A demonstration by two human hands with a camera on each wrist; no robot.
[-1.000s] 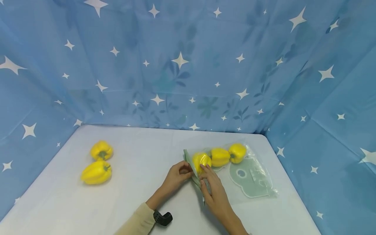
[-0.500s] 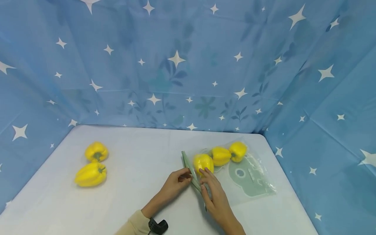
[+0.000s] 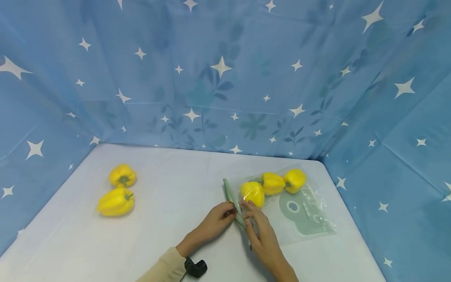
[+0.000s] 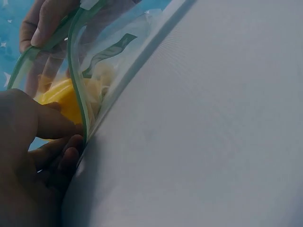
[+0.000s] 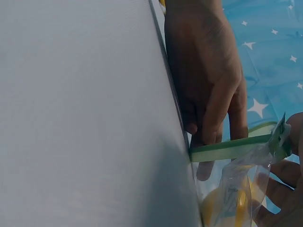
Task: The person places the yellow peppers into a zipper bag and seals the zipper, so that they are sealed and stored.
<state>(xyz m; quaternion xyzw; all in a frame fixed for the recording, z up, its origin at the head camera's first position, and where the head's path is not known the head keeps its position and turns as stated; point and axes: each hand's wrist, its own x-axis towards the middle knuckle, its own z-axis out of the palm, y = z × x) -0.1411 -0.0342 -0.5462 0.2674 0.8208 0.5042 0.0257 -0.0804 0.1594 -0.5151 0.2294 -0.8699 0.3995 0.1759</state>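
Observation:
A clear zip bag (image 3: 278, 225) with a green zip strip and green print lies on the right of the table. Three yellow bell peppers are inside it; the nearest bell pepper (image 3: 252, 194) sits close to the bag's mouth. My left hand (image 3: 216, 221) pinches the green strip (image 4: 75, 80) between thumb and fingers at the mouth. Opposite it, my right hand (image 3: 262, 235) holds the strip's near part, with its thumb bent over the edge in the left wrist view. Between the hands the two zip edges stand apart. Some right fingertips are hidden behind the plastic.
Two more yellow bell peppers lie at the left of the white table (image 3: 158, 188), one bell pepper (image 3: 122, 175) behind the other bell pepper (image 3: 115, 202). A blue star-patterned curtain (image 3: 197, 78) stands around the back and sides.
The head view has shifted slightly. The nearest bagged pepper now sits a little farther from the zip strip, and my right fingertips overlap it less. Both hands stay at the bag's mouth.

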